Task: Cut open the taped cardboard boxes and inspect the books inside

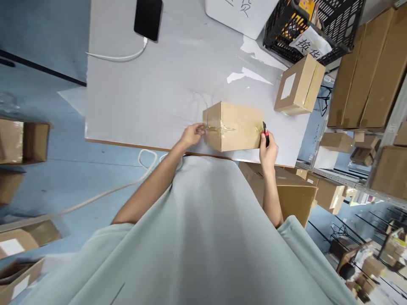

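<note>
A brown cardboard box [237, 126] with clear tape along its top seam lies near the front edge of the white table [159, 93]. My left hand [191, 134] presses against the box's left end, fingers on the tape there. At the box's right end, my right hand [269, 148] grips a small black and red cutter [265, 130], whose tip touches the box's right edge.
A second taped box with a white label [299, 87] stands at the table's right edge. A black crate [313, 25], a white board [241, 15] and a phone on a cable [148, 18] lie at the back. Stacked cartons [365, 72] and shelving fill the right; more boxes [23, 142] sit on the floor left.
</note>
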The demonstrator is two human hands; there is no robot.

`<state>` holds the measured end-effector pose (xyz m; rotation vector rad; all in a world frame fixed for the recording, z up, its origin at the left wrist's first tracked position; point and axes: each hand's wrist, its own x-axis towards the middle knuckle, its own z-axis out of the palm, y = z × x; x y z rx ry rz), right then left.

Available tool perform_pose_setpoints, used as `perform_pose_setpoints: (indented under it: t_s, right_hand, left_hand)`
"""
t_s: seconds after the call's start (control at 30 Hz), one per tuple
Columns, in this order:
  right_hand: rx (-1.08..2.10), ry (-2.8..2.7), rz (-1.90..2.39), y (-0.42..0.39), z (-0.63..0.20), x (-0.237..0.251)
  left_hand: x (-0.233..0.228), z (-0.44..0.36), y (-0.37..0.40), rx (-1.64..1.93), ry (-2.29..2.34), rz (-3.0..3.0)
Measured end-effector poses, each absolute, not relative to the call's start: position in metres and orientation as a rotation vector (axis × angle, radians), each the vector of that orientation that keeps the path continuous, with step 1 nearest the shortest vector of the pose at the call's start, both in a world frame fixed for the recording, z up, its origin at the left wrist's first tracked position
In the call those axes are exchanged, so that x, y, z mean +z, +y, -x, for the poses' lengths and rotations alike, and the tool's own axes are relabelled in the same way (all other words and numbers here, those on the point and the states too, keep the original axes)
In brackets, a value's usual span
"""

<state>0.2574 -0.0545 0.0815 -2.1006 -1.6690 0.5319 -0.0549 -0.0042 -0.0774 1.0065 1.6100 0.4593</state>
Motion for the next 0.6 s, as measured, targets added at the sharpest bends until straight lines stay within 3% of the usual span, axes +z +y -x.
perform_pose_setpoints:
  t_s: [0.17, 0.3, 0.43, 0.6]
  right_hand:
    - [0.348, -1.884, 2.298, -0.06, -0.225, 0.079]
    - [0.281, -1.857, 2.372, -0.064, -0.209, 0.076]
    - [0.248, -1.771, 2.391, -0.067, -0.205, 0.099]
    - [0.589, -1.757, 2.197, -0.083, -0.164, 0.126]
  left_hand:
    - [-0.064, 0.058, 0.0, 0.562, 1.645, -1.072]
    - [-0.018, 0.072, 0.005, 0.925, 1.487, -1.255]
    - [0.022, 0.073, 0.014, 0.897, 1.317, -1.401]
    - [0.028, 0.074, 0.023, 0.847, 1.269, -1.415]
